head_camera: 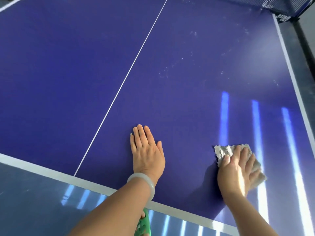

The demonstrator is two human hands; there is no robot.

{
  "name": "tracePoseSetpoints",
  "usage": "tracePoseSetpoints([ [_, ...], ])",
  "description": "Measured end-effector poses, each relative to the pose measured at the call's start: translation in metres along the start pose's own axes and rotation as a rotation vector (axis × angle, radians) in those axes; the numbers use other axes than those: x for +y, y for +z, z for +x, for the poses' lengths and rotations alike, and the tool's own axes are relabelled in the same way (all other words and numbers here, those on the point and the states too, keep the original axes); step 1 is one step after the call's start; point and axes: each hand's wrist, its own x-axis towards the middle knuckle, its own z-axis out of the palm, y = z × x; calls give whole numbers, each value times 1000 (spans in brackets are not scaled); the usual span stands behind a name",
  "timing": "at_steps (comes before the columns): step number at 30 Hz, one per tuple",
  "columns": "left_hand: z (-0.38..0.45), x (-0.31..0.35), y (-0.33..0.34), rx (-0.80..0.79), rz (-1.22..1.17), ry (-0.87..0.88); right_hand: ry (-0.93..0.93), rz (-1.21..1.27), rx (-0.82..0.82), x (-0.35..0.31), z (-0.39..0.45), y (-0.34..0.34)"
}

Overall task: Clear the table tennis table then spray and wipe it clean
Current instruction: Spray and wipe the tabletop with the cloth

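Observation:
The blue table tennis table (68,74) fills the view, with a white centre line (129,72) running away from me. My left hand (146,150) lies flat on the surface near the front edge, fingers straight, a pale bangle on its wrist. My right hand (238,169) presses a grey fluffy cloth (223,151) flat against the table to the right of it, fingers spread over the cloth. Small white droplets (179,63) speckle the surface further away on the right half.
The dark net (276,5) and its post stand at the far right corner. White edge bands run along the near edge (51,171) and the right edge (289,68). Glossy grey floor (25,201) lies below the near edge, with my green-sandalled foot (143,225) on it.

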Motion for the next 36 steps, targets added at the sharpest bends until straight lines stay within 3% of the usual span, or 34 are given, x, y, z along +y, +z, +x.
tracePoseSetpoints([
  [2,-1,0,-2,-2,-20,2,-181,-9,2,-29,-28,8],
  [6,2,-8,-9,-53,-146,39,-807,-82,-126,-55,-46,17],
  [8,5,-26,-15,-88,-231,116,-929,-112,-139,-43,-18,13],
  [10,8,-58,-25,-54,-205,150,-675,-75,-115,-28,10,8],
  [12,11,-97,-31,19,-111,29,-256,28,-78,-22,20,5],
  [13,12,-116,-33,33,-82,-62,-138,45,-58,-27,14,6],
  [15,11,-140,-32,45,-69,-178,-126,18,-38,-47,-10,11],
  [17,8,-145,-27,67,-44,-173,-303,-29,-73,-75,-40,18],
  [21,7,-142,-22,107,-10,-175,-853,-136,-122,-139,-83,41],
  [26,9,-143,-19,112,8,-187,-1258,-176,-201,-218,-42,55],
  [28,10,-143,-19,103,14,-189,-1162,-171,-183,-233,8,54],
  [33,11,-146,-17,94,36,-183,-249,-8,-117,-205,93,34],
  [34,11,-146,-17,82,38,-183,-172,-4,-102,-202,83,34],
  [36,11,-146,-19,77,39,-185,-265,-28,-28,-204,42,40],
])
